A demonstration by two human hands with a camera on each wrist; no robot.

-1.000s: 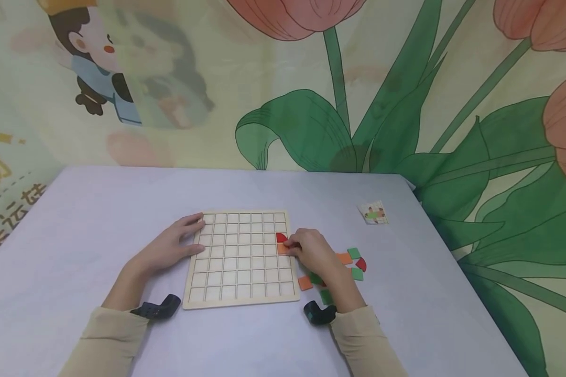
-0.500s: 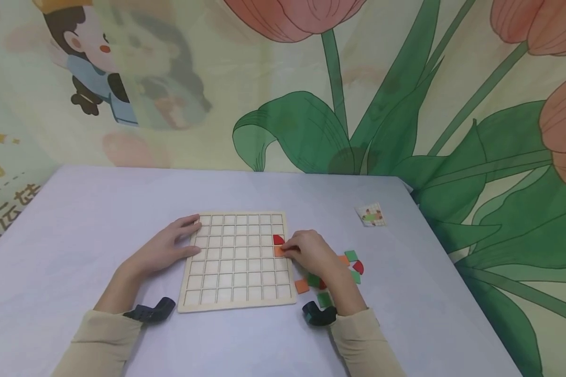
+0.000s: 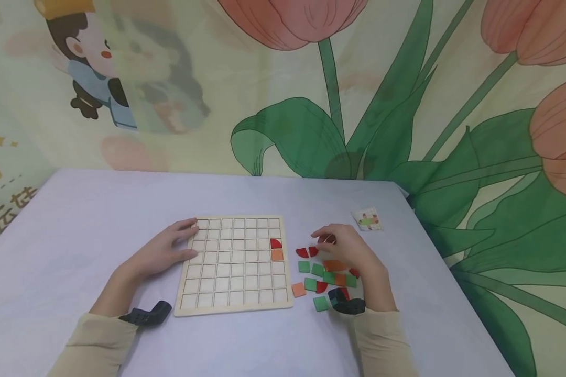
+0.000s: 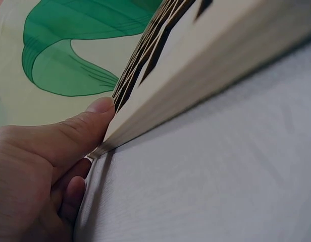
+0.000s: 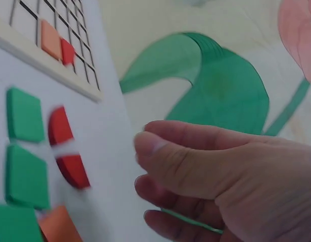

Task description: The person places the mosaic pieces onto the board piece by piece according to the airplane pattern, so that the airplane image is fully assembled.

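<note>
A wooden grid board (image 3: 233,309) lies flat on the white table. In its right-hand column sit a red quarter-circle tile (image 3: 275,243) and, just below, an orange square tile (image 3: 276,255). My left hand (image 3: 162,248) rests at the board's left edge, fingers spread; the left wrist view has the thumb (image 4: 87,123) touching the frame's edge. Right of the board my right hand (image 3: 346,243) hovers over loose tiles, near two red quarter-circles (image 3: 302,253). In the right wrist view its fingers are loosely bent, apart from the tiles, and nothing shows between them.
Several green squares (image 3: 304,267), orange pieces (image 3: 298,289) and red quarter-circles (image 3: 322,287) lie scattered right of the board, some partly behind the right forearm. A small printed card (image 3: 368,219) lies farther back. A flower-printed backdrop (image 3: 292,131) hangs behind the table.
My right hand has let go of the orange square in the grid and moved right, over the loose tiles. The left hand stays at the board's edge; the head view has shifted slightly.
</note>
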